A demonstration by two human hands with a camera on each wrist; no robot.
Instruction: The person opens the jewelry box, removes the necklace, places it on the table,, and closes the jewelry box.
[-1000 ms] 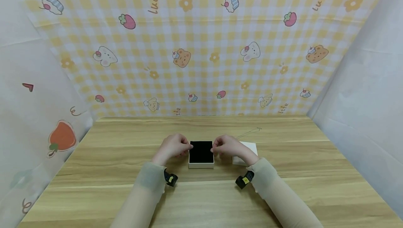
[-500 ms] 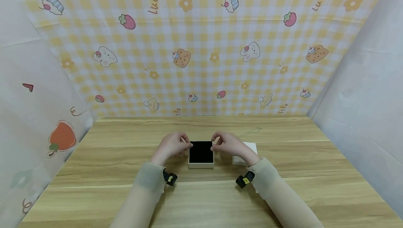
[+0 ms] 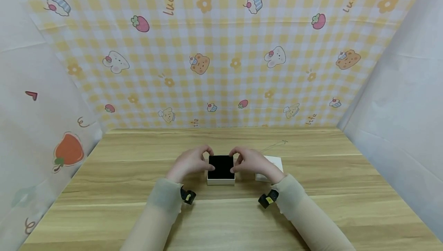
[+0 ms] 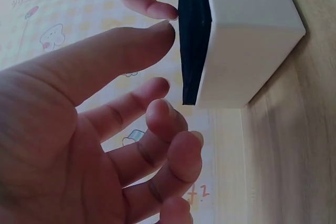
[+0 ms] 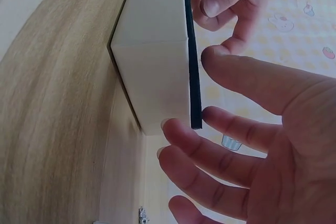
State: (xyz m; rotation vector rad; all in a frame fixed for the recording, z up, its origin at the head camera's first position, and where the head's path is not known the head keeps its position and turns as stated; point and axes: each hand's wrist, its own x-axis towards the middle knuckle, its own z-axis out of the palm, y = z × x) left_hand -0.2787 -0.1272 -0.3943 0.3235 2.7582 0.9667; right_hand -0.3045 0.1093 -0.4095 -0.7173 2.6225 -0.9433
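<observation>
A small square white box [image 3: 221,182] stands on the wooden table, with a flat black pad [image 3: 221,167] at its top. In the wrist views the pad's edge sits slightly above the box rim. My left hand [image 3: 189,162] is at the box's left side, thumb over the pad and index finger by the far left corner. On the opposite side my right hand [image 3: 252,161] mirrors it, thumb [image 5: 231,66] at the pad's face and index fingertip near its far edge. The other fingers of both hands are loosely bent beside the box. Neither hand is closed around anything.
A white square box lid or card [image 3: 277,162] lies right of the box, partly covered by my right hand and wrist. Behind it a thin chain necklace [image 3: 275,145] stretches across the table [image 3: 221,220]. A patterned yellow-checked cloth [image 3: 221,81] hangs behind the table.
Both thumbs have moved from the pad's side edges inward and nearer me over its top. The index fingers have come to the far corners. The box has stayed in place.
</observation>
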